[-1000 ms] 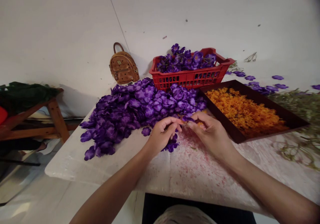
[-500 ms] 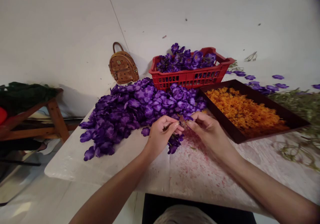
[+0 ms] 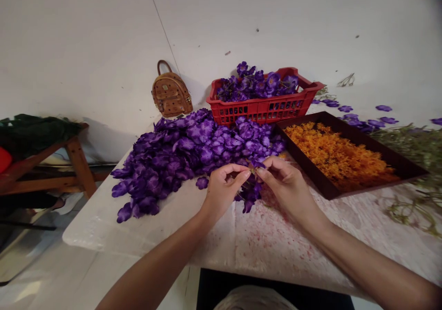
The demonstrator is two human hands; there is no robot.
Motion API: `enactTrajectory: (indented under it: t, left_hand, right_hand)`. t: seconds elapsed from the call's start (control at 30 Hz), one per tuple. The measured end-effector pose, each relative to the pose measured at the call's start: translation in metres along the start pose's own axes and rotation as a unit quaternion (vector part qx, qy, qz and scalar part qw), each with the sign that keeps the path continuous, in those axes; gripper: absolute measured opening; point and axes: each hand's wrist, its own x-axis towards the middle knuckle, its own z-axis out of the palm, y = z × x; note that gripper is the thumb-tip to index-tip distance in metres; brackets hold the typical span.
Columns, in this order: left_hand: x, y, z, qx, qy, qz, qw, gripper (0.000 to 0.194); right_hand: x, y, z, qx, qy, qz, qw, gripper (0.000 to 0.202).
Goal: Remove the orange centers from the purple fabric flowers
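My left hand (image 3: 226, 185) pinches a thin green stem near the middle of the table, and purple blossoms (image 3: 250, 195) hang below its fingertips. Close against it, my right hand (image 3: 285, 181) has thumb and fingers closed on a purple flower (image 3: 255, 164) at the stem's end. The fingertips of both hands almost meet there and hide part of the flower. Behind them lies a large heap of purple petals (image 3: 186, 149). To the right, a dark tray (image 3: 331, 192) holds orange flower pieces (image 3: 338, 155).
A red basket (image 3: 255, 105) of purple flowers stands at the back, with a brown backpack (image 3: 171, 93) left of it. Green stems (image 3: 414, 153) and loose purple petals lie at the right. A wooden stand (image 3: 79, 162) bears green leaves at the left.
Both hands have come slightly closer together at the flower. The purple flower now shows more clearly between the fingertips, and the hanging blossoms have shifted right.
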Motion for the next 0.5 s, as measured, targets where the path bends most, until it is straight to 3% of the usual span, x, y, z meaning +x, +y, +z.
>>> enactTrajectory:
  t: [0.17, 0.5]
  left_hand:
    - [0.0012, -0.0024, 0.0006, -0.026, 0.007, -0.011, 1.000, 0.020]
    - [0.0000, -0.0015, 0.0019, 0.001, 0.009, -0.008, 1.000, 0.020]
  right_hand:
    - [-0.0027, -0.0015, 0.0006, 0.027, 0.008, 0.017, 0.999, 0.024]
    - [0.0011, 0.0030, 0.0012, -0.036, -0.007, 0.004, 0.999, 0.028]
